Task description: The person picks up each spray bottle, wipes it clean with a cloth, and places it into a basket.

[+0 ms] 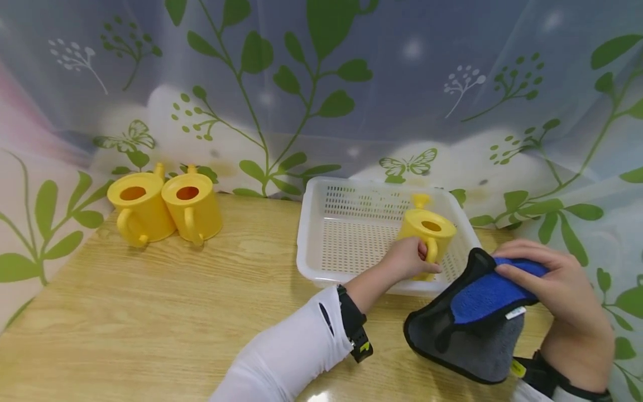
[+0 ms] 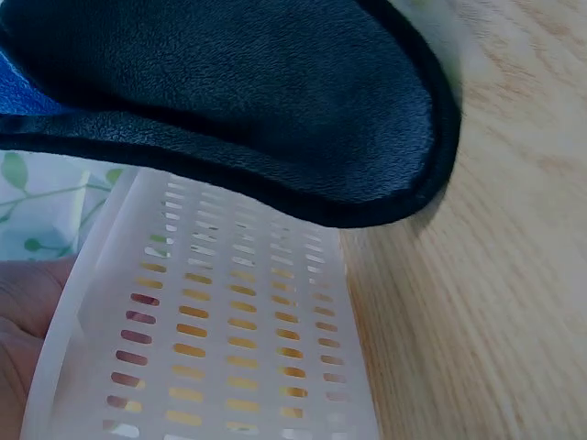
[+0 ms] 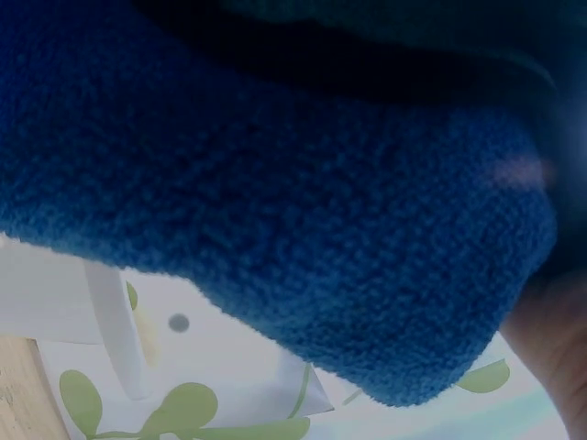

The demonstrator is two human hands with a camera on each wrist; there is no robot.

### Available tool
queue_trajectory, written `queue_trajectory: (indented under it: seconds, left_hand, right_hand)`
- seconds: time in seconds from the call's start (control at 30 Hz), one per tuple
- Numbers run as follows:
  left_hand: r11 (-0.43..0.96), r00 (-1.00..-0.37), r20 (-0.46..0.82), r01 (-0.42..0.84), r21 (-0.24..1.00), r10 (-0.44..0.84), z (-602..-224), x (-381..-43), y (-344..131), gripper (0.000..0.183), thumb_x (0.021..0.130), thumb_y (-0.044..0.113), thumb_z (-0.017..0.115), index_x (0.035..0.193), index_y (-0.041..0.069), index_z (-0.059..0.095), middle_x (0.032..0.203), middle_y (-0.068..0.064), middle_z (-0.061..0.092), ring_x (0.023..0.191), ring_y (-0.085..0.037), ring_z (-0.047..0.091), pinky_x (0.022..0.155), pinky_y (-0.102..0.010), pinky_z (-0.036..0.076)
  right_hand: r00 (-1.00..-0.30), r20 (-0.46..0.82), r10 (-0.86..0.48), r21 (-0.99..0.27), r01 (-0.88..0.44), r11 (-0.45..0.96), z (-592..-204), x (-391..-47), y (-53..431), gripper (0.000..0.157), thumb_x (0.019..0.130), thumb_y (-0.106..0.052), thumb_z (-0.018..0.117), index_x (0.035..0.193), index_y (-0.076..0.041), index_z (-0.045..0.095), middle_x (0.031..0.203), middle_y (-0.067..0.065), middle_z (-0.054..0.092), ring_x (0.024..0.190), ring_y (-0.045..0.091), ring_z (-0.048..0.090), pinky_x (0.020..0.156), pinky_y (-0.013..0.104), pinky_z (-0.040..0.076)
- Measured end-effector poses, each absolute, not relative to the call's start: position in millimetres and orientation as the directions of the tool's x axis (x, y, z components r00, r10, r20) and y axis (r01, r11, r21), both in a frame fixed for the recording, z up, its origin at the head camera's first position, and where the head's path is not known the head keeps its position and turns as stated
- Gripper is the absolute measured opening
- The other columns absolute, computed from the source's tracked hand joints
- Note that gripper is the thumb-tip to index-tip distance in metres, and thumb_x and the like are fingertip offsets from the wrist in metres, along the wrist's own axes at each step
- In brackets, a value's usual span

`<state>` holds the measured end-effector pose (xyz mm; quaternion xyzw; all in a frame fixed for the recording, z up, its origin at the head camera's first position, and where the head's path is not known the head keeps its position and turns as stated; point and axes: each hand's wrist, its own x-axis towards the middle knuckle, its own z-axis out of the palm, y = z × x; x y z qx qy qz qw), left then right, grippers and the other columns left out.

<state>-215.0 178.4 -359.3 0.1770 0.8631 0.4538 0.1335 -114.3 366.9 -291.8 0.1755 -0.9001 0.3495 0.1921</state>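
My left hand grips the handle of a yellow watering can inside a white perforated basket, at its right end. The can's spout points to the back of the basket. To the right, my right hand holds a folded cloth, blue on one face and grey on the other with black edging. The cloth hangs in front of the basket's near right corner. In the left wrist view, the cloth covers the top, and yellow shows through the slots of the basket wall.
Two more yellow watering cans, a left one and a right one, stand side by side at the table's back left. Behind the wooden table hangs a leaf-patterned curtain, close to the basket's back edge.
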Motion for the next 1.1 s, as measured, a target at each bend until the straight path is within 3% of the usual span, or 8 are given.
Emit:
queue_trajectory:
  seconds: [0.2,0.37,0.73,0.93,1.1]
  left_hand:
    - [0.526,-0.886,-0.058,0.220,0.821,0.460,-357.7,-210.2,177.2,0.039,0.072,0.026,0.078,0.060,0.012,0.044,0.056,0.004,0.038,0.052,-0.009,0.038,0.046,-0.019,0.029]
    - [0.576,-0.878,-0.043,0.276,0.769,0.478,-354.2,-205.1,176.1,0.051,0.081,0.040,0.067,0.048,0.014,0.038,0.045,0.006,0.029,0.040,-0.007,0.029,0.039,-0.019,0.022]
    - [0.618,-0.810,-0.100,0.356,0.701,0.579,-352.4,-204.9,183.2,0.039,0.088,0.032,0.060,0.055,0.013,0.048,0.047,0.005,0.037,0.042,-0.007,0.037,0.041,-0.018,0.030]
    - [0.655,-0.788,-0.124,0.401,0.640,0.603,-351.0,-203.7,181.6,0.037,0.090,0.038,0.055,0.061,0.015,0.052,0.051,0.005,0.040,0.046,-0.007,0.040,0.045,-0.019,0.033]
    - [0.682,-0.794,-0.121,0.421,0.597,0.596,-350.0,-202.9,178.1,0.045,0.091,0.045,0.051,0.056,0.017,0.048,0.048,0.006,0.036,0.043,-0.007,0.037,0.042,-0.020,0.029]
  right_hand:
    - [-0.862,0.463,-0.206,-0.568,-0.467,0.677,-291.7,-116.6,361.7,0.021,0.078,0.005,0.065,0.096,-0.005,0.067,0.100,0.003,0.062,0.092,0.009,0.053,0.074,0.011,0.041]
    - [-0.865,0.460,-0.201,-0.566,-0.459,0.684,-291.6,-117.3,360.5,0.020,0.079,0.004,0.065,0.097,-0.006,0.067,0.100,0.003,0.061,0.092,0.009,0.052,0.073,0.011,0.042]
    - [-0.869,0.450,-0.206,-0.567,-0.456,0.686,-290.8,-117.0,361.0,0.021,0.079,0.003,0.064,0.097,-0.008,0.067,0.100,0.005,0.061,0.093,0.009,0.052,0.073,0.011,0.041]
    - [-0.872,0.449,-0.195,-0.571,-0.449,0.687,-289.7,-117.5,360.6,0.021,0.079,0.003,0.065,0.096,-0.008,0.067,0.098,0.003,0.062,0.090,0.009,0.053,0.072,0.012,0.041]
    - [-0.873,0.453,-0.183,-0.577,-0.443,0.687,-290.2,-117.7,360.9,0.020,0.078,0.003,0.065,0.095,-0.008,0.068,0.096,0.001,0.062,0.090,0.009,0.054,0.072,0.012,0.041]
